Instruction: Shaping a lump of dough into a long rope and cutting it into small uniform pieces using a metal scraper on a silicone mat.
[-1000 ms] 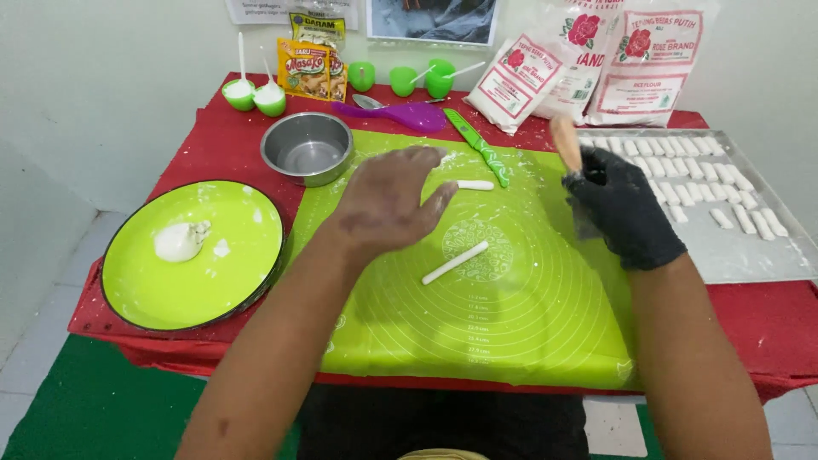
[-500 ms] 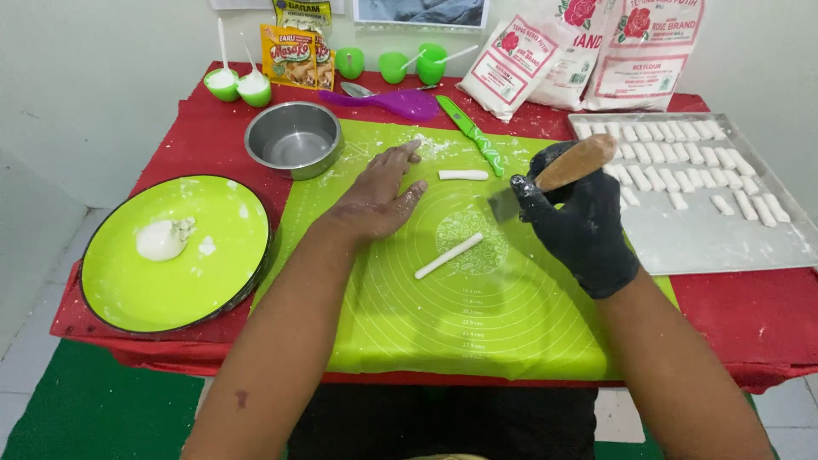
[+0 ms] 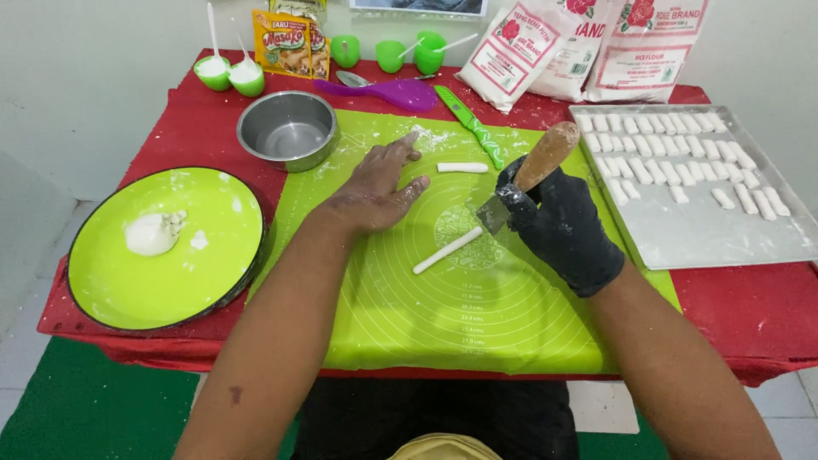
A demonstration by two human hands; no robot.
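Head view: the cutting step appears in hand. A scraper (image 3: 511,192) is clamped in the gloved right hand (image 3: 558,226), its blade at 2 o'clock from the dough rope (image 3: 448,250); the left hand (image 3: 375,192) is laid flat, fingers apart. Blade-to-rope alignment seems needed.

left hand (image 3: 375,192) flat on green mat (image 3: 477,324) | gloved right hand (image 3: 562,226) grips scraper (image 3: 524,179) | dough strip (image 3: 447,250) between

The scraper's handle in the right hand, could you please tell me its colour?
Brown wood, on the scraper gripped by the black-gloved right hand; head view.
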